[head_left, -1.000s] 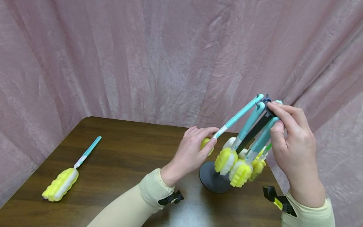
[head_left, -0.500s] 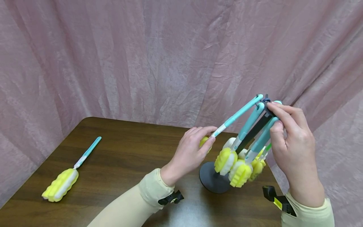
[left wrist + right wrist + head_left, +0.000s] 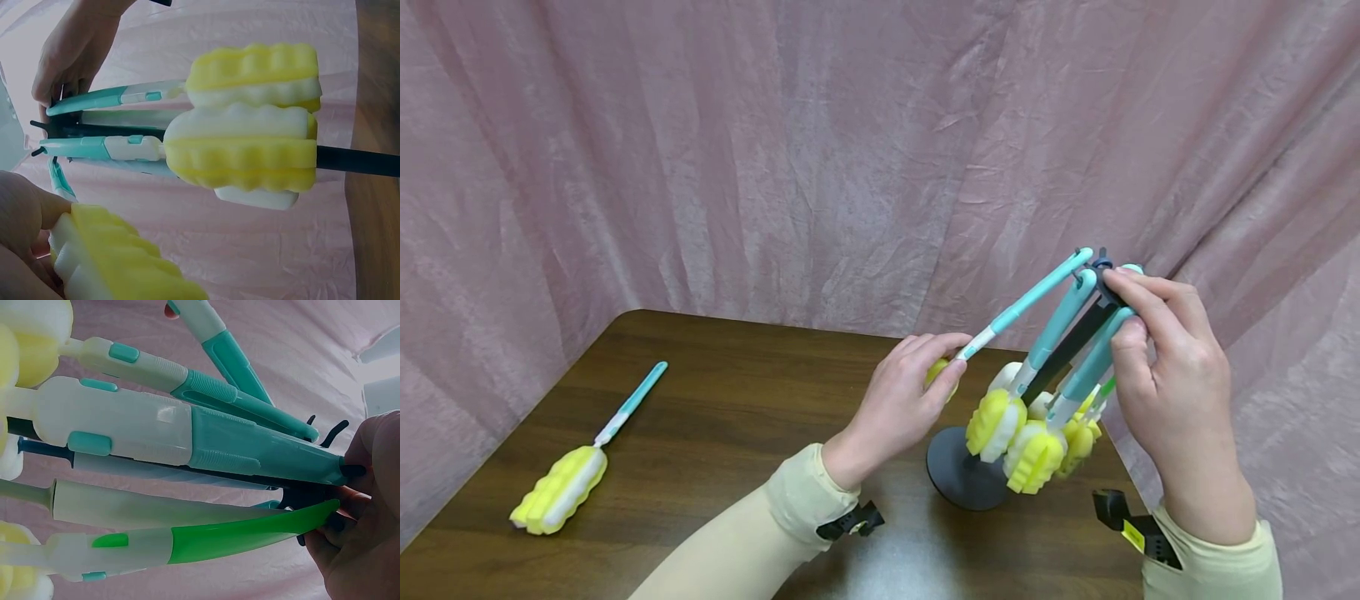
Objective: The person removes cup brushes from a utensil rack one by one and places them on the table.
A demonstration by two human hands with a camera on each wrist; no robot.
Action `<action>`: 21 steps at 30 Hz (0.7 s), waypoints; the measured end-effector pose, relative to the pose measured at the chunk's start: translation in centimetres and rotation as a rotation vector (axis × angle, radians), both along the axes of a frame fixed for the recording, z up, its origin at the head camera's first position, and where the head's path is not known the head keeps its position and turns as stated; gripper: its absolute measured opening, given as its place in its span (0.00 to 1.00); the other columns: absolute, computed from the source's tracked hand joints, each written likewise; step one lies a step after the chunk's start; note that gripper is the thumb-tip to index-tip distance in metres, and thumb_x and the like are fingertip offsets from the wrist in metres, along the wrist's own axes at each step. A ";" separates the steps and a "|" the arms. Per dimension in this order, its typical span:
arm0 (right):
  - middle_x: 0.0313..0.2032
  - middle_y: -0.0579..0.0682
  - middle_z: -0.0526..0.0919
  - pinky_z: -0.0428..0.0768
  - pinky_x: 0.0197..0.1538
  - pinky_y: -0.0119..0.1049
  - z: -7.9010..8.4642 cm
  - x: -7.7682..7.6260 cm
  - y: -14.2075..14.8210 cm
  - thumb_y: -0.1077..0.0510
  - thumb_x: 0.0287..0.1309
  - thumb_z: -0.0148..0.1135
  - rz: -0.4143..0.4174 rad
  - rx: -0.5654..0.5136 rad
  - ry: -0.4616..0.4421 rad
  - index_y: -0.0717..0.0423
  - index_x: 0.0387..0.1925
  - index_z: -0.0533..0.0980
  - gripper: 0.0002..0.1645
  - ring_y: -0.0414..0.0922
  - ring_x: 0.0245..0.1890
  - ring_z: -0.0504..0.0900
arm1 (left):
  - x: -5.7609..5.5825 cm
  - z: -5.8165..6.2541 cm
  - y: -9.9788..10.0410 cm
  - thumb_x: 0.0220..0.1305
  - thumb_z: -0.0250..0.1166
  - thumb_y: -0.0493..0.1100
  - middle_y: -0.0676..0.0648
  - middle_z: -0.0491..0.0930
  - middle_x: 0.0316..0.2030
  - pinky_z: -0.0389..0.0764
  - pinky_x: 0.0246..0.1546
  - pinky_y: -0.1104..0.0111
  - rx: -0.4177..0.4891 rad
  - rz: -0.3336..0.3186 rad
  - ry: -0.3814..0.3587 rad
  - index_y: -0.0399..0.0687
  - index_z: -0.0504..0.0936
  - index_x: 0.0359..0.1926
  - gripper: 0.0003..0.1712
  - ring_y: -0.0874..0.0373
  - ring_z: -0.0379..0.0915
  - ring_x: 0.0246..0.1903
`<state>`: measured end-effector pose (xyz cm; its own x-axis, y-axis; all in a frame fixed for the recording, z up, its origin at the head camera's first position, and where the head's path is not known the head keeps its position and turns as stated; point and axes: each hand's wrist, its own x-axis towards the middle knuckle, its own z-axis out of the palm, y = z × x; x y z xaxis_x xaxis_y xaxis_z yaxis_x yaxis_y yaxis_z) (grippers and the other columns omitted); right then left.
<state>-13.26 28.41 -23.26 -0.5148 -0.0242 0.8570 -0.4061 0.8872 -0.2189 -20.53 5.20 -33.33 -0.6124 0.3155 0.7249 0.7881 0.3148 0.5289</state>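
Observation:
A black stand (image 3: 1071, 350) on a round base holds several hanging sponge bottle brushes, with turquoise handles and yellow-and-white heads. My left hand (image 3: 898, 400) pinches one bottle brush (image 3: 1030, 302) low on its handle, tilting it out to the left. That brush's handle end sits at a hook on the stand's top; in the left wrist view its sponge head (image 3: 119, 256) shows beside my fingers, while in the head view the hand mostly covers it. My right hand (image 3: 1180, 375) grips the stand's top among the hooks, close to a green-handled brush (image 3: 250, 536).
Another bottle brush (image 3: 561, 492) lies on the left of the brown wooden table (image 3: 737, 400), its handle pointing away from me. The stand's round base (image 3: 966, 471) is at the right part of the table. A pink curtain (image 3: 850, 167) hangs behind.
My left hand has shifted slightly left, the brush's lower handle moving with it. The stand's top and my right hand have drifted a touch left. The brush on the table lies as before.

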 end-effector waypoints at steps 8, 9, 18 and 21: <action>0.60 0.48 0.77 0.64 0.50 0.21 0.0 0.0 -0.1 0.57 0.69 0.42 0.002 -0.002 0.012 0.46 0.63 0.79 0.27 0.44 0.61 0.75 | -0.4 0.2 -0.4 0.71 0.61 0.44 0.60 0.77 0.37 0.68 0.38 0.74 -0.039 0.079 0.127 0.52 0.80 0.59 0.17 0.63 0.68 0.38; 0.60 0.48 0.77 0.65 0.50 0.21 0.0 0.0 -0.1 0.57 0.69 0.42 0.003 -0.002 0.013 0.46 0.63 0.79 0.27 0.45 0.61 0.75 | -0.5 0.3 -0.5 0.71 0.61 0.43 0.60 0.77 0.37 0.68 0.38 0.73 -0.041 0.085 0.139 0.51 0.80 0.59 0.17 0.62 0.68 0.38; 0.59 0.49 0.77 0.64 0.44 0.26 0.0 -0.2 -0.1 0.58 0.68 0.43 -0.005 -0.011 0.027 0.47 0.61 0.80 0.27 0.46 0.60 0.76 | -0.8 0.8 -0.8 0.71 0.62 0.42 0.61 0.77 0.36 0.69 0.36 0.71 -0.006 0.054 0.079 0.52 0.81 0.58 0.16 0.63 0.67 0.36; 0.58 0.49 0.78 0.65 0.45 0.27 0.0 -0.2 -0.2 0.59 0.67 0.44 -0.003 -0.021 0.039 0.48 0.60 0.81 0.26 0.47 0.59 0.77 | -0.8 1.0 -0.9 0.71 0.61 0.43 0.62 0.77 0.37 0.69 0.36 0.71 -0.003 0.056 0.072 0.53 0.80 0.58 0.16 0.64 0.66 0.36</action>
<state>-13.48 28.23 -23.26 -0.4815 -0.0045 0.8765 -0.4117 0.8840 -0.2216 -21.32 4.26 -32.30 -0.5756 0.2846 0.7666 0.8052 0.3608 0.4706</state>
